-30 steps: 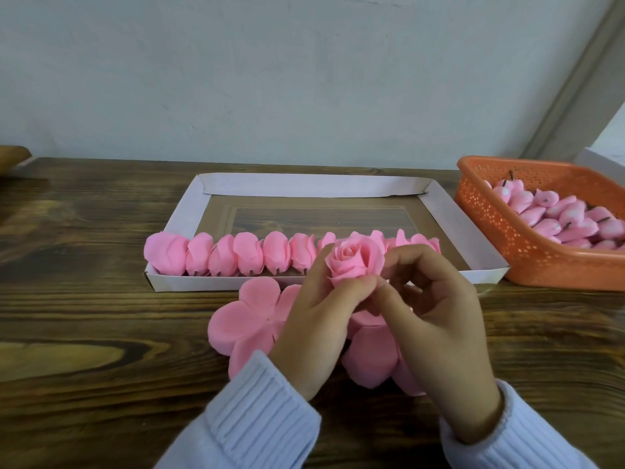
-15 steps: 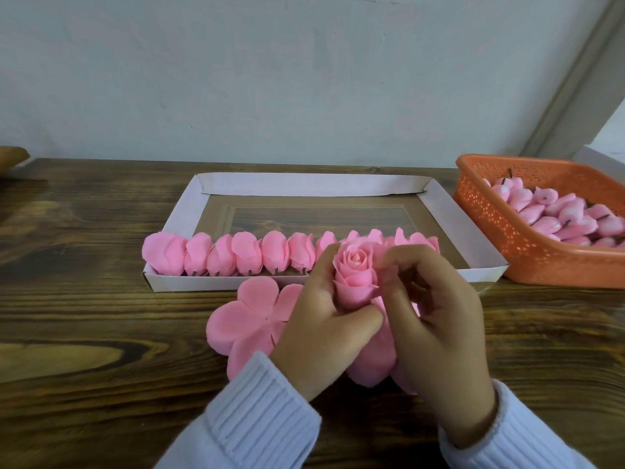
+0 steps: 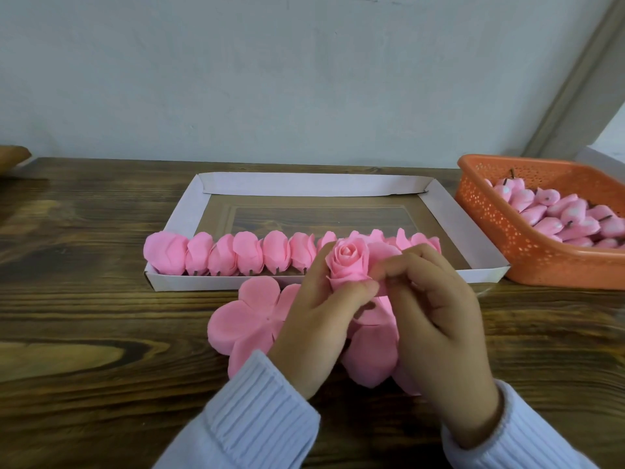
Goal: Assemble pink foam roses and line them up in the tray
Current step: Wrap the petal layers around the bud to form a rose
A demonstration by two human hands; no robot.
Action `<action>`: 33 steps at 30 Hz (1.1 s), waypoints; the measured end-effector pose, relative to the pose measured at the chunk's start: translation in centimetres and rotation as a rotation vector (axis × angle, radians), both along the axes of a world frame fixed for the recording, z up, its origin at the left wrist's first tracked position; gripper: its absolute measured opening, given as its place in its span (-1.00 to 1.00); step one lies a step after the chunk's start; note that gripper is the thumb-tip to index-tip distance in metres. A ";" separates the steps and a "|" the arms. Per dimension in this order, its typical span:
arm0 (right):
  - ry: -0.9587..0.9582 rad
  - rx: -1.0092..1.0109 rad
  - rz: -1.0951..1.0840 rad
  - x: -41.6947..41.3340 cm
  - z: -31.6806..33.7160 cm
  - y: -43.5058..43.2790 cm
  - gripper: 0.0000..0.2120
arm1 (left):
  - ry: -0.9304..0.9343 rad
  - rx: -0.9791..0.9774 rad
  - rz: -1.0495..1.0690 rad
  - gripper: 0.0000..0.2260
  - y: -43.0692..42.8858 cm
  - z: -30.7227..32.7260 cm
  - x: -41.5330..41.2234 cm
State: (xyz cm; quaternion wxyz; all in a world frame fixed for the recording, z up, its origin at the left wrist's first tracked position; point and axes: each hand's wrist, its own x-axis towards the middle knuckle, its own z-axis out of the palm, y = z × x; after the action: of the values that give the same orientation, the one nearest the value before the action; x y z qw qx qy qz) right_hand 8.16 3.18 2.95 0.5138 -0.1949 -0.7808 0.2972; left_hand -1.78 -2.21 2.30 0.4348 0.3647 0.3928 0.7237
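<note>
1. Left hand (image 3: 318,330), pale blue ribbed sleeve: grip closed round the base of a pink foam rose (image 3: 348,262), thumb across its front. The rose is held up just in front of the near wall of the tray (image 3: 304,185).
2. Right hand (image 3: 436,333): grip curled onto an outer petal at the same rose's right side.
3. Flat foam petal pieces: one (image 3: 247,319) lies on the tabletop (image 3: 84,333) in front of the tray; another (image 3: 372,357) lies beneath the hands.
4. Row of finished roses (image 3: 236,253): inside the tray along its near wall, side by side.
5. Orange perforated basket (image 3: 527,248): just right of the tray, holding pink rose buds (image 3: 568,214).
</note>
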 end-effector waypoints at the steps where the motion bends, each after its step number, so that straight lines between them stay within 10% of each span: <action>1: 0.010 0.001 0.007 0.0 0.0 0.0 -0.70 | 0.004 -0.003 0.007 -0.56 0.0 0.1 0.0; 20: 0.262 -0.323 0.105 -0.1 0.2 -0.5 -0.72 | 0.245 0.010 0.143 -0.67 0.0 -0.4 -0.3; 33: -0.032 -0.817 0.255 -0.3 0.1 -0.3 -0.71 | 0.123 0.104 0.229 -0.70 -0.4 0.2 -0.1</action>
State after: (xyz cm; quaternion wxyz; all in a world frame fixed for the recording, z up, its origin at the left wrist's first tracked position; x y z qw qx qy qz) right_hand 7.86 2.89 3.08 0.3412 -0.2891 -0.6246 0.6402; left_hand -1.87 -2.57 2.49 0.3051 0.3833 0.4195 0.7643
